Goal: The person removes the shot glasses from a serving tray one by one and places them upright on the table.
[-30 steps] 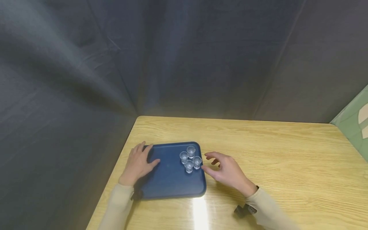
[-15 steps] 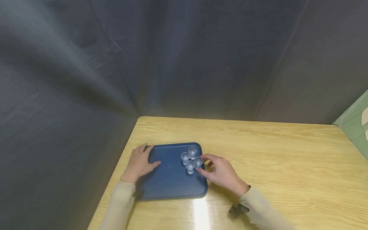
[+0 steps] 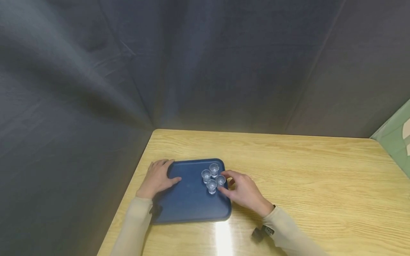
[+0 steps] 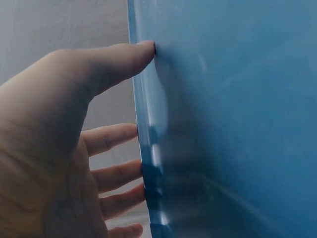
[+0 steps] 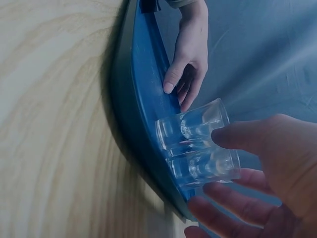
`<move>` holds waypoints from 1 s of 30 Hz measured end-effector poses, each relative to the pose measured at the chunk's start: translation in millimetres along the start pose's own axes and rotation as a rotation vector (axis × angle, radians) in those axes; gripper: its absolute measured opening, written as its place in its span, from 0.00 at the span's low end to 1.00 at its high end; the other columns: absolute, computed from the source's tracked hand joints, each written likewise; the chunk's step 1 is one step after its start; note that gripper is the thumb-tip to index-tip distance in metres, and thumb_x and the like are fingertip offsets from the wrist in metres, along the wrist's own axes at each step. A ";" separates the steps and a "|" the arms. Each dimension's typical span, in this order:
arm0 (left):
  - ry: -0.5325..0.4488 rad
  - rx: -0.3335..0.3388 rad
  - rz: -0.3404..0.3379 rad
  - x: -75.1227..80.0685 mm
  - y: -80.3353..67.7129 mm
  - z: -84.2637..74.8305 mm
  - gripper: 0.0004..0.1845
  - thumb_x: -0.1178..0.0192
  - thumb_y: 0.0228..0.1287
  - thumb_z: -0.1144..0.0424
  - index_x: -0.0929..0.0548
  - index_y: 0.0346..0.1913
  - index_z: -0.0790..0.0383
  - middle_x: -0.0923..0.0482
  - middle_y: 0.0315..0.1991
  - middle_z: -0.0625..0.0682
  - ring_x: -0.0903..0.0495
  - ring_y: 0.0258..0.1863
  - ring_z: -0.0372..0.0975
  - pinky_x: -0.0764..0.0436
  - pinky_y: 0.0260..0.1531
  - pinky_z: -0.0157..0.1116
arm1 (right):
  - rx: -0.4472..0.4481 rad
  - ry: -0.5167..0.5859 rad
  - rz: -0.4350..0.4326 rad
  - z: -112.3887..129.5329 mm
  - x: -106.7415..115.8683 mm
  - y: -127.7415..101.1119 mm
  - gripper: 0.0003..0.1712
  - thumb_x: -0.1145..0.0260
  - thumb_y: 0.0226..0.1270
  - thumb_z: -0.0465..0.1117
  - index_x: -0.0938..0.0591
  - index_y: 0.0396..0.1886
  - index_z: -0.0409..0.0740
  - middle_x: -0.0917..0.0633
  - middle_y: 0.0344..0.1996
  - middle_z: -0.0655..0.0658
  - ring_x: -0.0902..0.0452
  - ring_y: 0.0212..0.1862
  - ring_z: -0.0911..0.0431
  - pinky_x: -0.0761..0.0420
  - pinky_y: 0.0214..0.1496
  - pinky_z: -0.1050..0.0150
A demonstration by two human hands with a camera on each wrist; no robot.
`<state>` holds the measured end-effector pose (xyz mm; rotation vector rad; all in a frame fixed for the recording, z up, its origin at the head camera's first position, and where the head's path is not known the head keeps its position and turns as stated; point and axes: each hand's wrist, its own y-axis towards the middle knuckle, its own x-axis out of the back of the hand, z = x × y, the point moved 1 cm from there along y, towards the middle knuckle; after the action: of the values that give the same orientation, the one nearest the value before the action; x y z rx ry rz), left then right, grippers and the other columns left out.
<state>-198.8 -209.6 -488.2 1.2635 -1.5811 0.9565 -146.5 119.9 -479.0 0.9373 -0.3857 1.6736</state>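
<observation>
The right hand (image 3: 245, 192) is closing its thumb and forefinger around the clear plastic shot glass (image 3: 220, 181) at the 3 o'clock side of a cluster of four, pinching it from either side; in the right wrist view the thumb and fingers (image 5: 233, 206) are bracketing the glass, though whether the pads are pressing firmly on it is hard to tell. The cluster is standing in the far right corner of the blue tray (image 3: 189, 202), roughly at 1 o'clock from the tray's middle. The other three shot glasses (image 3: 209, 176) are sitting upright, touching or just beside one another.

The left hand (image 3: 157, 177) is gripping the tray's left rim at about 9 o'clock, thumb lying on the tray's upper surface and fingers (image 4: 111, 176) curling beneath the edge, as the left wrist view is showing. The tray is lying flat on the wooden table (image 3: 304, 177), near its left far corner. Dark grey fabric (image 3: 192, 71) is hanging behind the table at 12 o'clock.
</observation>
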 end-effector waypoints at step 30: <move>-0.058 0.010 0.015 -3.0 8.7 2.2 0.45 0.27 0.63 0.39 0.27 0.78 0.56 0.28 0.76 0.62 0.32 0.76 0.62 0.36 0.76 0.67 | 0.019 0.078 0.011 -5.2 -0.6 2.6 0.21 0.20 0.64 0.43 0.12 0.55 0.45 0.07 0.45 0.47 0.12 0.37 0.59 0.12 0.38 0.66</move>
<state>-207.5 -209.1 -492.1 1.2984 -1.6338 0.9459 -150.8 122.1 -482.2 0.8828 -0.3235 1.7205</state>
